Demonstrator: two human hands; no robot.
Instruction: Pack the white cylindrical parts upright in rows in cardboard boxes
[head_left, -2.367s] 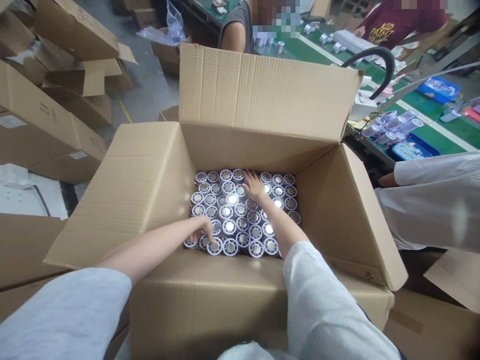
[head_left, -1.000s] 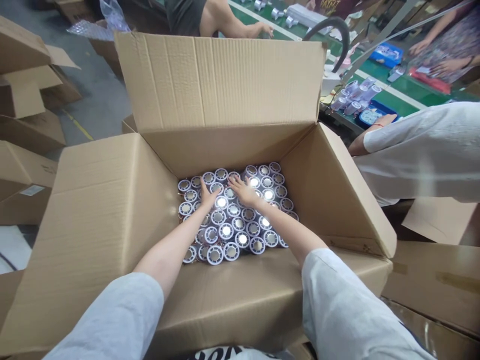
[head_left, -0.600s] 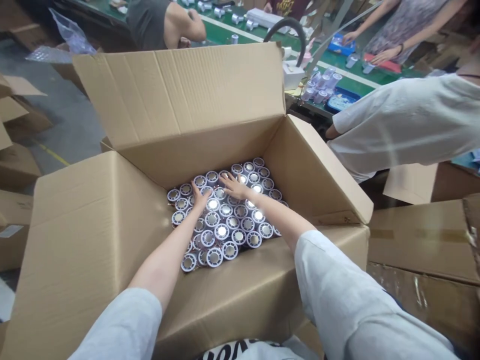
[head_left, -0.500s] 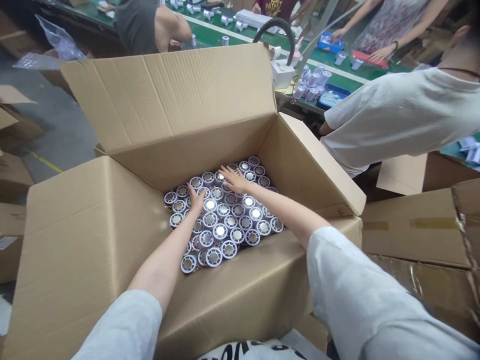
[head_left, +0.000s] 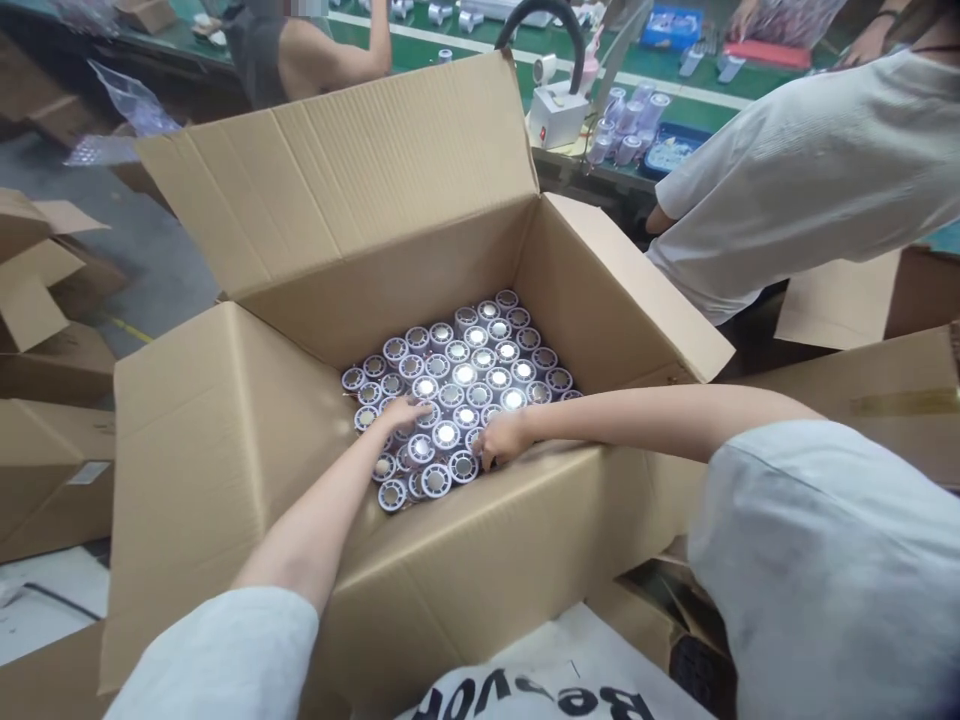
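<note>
A large open cardboard box point(head_left: 480, 560) stands before me, with several white cylindrical parts point(head_left: 465, 373) packed upright in it. Their round tops have slotted rims and silver centres; thin wires show at the left edge. My left hand point(head_left: 401, 412) lies over the cylinders left of the middle, thumb and fingers apart, touching their tops. At the near right side of the layer, my right hand point(head_left: 504, 440) reaches down with curled fingers round the edge of one cylinder. Its fingertips are partly hidden between the parts.
Box flaps stand out at the back point(head_left: 352, 170), left and right. Beyond runs a green conveyor point(head_left: 480, 45) with a grey lamp base point(head_left: 556, 115), grouped white cylinders point(head_left: 628, 120) and a blue tray point(head_left: 671, 152). A co-worker's white shirt point(head_left: 817, 180) is close at right. More cartons point(head_left: 56, 470) stand left.
Both hands have moved from the far part of the layer towards me. My right hand went from lying flat with spread fingers to curling down at the near side. The view has shifted slightly.
</note>
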